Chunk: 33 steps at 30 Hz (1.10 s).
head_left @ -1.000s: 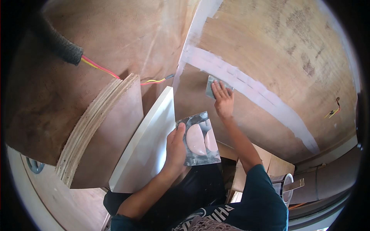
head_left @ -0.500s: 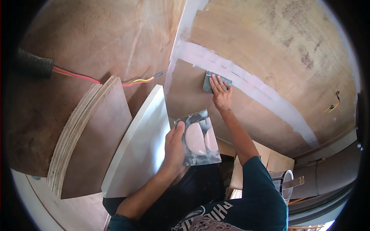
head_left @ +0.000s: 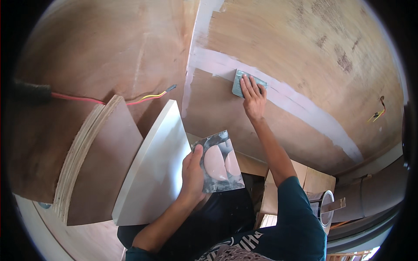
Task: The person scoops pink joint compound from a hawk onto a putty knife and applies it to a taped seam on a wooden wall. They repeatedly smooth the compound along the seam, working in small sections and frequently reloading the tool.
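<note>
My left hand [head_left: 193, 174] grips a flat, smeared grey board [head_left: 235, 182] by its left edge, thumb on top. Two pale pink mounds of putty [head_left: 215, 163] lie on the board. At arm's length, my right hand [head_left: 254, 101] presses a thin grey-green rectangular putty spreader [head_left: 238, 85] against the plywood wall [head_left: 226, 98], its fingers spread over the blade. Beneath the spreader runs a pale pinkish-white band of putty [head_left: 300, 102], which stretches along the wall from the corner toward the lower right.
On the left stand a stack of curved plywood pieces [head_left: 104, 161] and a white curved panel [head_left: 152, 174]. Red and yellow wires [head_left: 150, 98] stick out near the corner, and more wires [head_left: 378, 114] from the right wall. A can [head_left: 324, 209] with a flat stick stands at lower right, beside cardboard boxes [head_left: 318, 182].
The spreader in my right hand has moved up from the lower edge of the putty band onto it. My left hand still holds the board, slightly lower in view.
</note>
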Tool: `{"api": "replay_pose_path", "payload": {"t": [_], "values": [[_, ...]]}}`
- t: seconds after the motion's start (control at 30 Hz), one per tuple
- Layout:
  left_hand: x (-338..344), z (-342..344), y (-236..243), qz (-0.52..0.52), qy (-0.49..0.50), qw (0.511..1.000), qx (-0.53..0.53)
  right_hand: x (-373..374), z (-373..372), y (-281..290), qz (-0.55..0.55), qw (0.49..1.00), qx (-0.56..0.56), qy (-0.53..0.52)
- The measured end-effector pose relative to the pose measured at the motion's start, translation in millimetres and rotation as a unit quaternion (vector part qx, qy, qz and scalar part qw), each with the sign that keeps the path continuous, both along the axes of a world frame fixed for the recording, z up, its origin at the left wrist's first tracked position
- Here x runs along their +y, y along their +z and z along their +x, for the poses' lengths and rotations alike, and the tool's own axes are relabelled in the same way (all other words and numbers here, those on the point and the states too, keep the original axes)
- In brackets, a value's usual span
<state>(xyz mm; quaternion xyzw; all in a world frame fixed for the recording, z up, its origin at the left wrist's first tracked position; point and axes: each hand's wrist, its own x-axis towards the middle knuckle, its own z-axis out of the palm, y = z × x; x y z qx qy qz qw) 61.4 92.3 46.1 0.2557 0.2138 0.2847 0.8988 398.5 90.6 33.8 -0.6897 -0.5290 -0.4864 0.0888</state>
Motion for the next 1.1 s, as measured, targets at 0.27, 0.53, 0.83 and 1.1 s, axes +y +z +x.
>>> {"api": "replay_pose_path", "payload": {"t": [0.27, 0.53, 0.83, 1.1], "values": [[-1.5, 3.9, -3.2, -0.009, -0.01, 1.0, 0.007, -3.8, 8.7, -52.9, -0.037, 0.998, 0.047, 0.005], [-3.3, -2.8, 8.0, 0.013, -0.001, 1.0, -0.003, -14.2, -20.0, 2.9, 0.033, 0.997, 0.065, 0.014], [-4.8, 2.8, -5.5, 0.002, -0.014, 1.0, 0.017, 0.7, -26.6, 16.7, 0.049, 0.998, 0.035, 0.03], [-11.3, 11.2, -30.0, -0.018, -0.024, 0.999, 0.042, 15.5, -2.6, -24.6, -0.033, 0.997, 0.048, 0.041]]}}
